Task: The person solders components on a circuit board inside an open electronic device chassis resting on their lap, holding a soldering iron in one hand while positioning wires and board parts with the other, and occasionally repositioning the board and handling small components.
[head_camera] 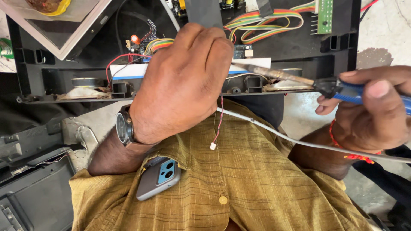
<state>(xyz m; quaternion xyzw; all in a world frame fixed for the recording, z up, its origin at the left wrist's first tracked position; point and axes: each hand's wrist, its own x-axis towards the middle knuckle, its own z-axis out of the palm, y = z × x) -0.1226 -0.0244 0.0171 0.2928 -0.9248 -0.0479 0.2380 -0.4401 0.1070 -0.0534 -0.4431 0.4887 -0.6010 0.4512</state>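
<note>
Open black chassis (342, 47) lies beyond both hands; left hand (182, 83) is curled over its circuit board (243, 51), grip contents hidden; right hand (376, 107) is closed around the soldering iron (299, 79)'s blue handle, the safe hold, since the stiff light shaft likely runs hot.

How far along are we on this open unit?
Done: the black casing is open, with the ribbon wires exposed. In hand: the right hand holds the soldering iron, tip by the left hand, whose grip is hidden. Left: the white connector dangles unplugged, and the casing is not closed.
</note>
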